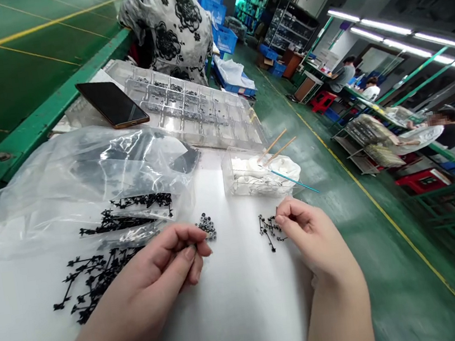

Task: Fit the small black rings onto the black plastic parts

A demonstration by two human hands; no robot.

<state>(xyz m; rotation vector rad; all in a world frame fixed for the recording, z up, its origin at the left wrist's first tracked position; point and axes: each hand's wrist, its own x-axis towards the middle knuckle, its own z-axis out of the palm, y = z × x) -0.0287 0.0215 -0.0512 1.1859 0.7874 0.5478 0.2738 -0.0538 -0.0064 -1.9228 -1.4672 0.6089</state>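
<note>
My left hand is closed, thumb pressed to the fingertips; what sits in the pinch is too small to make out. Just beyond those fingertips lies a small heap of dark and grey ring-like parts. My right hand pinches with thumb and forefinger at the edge of a small cluster of black stick-like parts; whether one is between its fingers is hidden. Left of my left hand spreads a larger pile of similar black stick-like parts, some still inside a clear plastic bag.
A clear box with white cloth, two wooden sticks and a blue stick stands at the white table's far edge. Behind are a compartment tray of small parts and a phone. A person in a flowered garment is beyond; others work at right.
</note>
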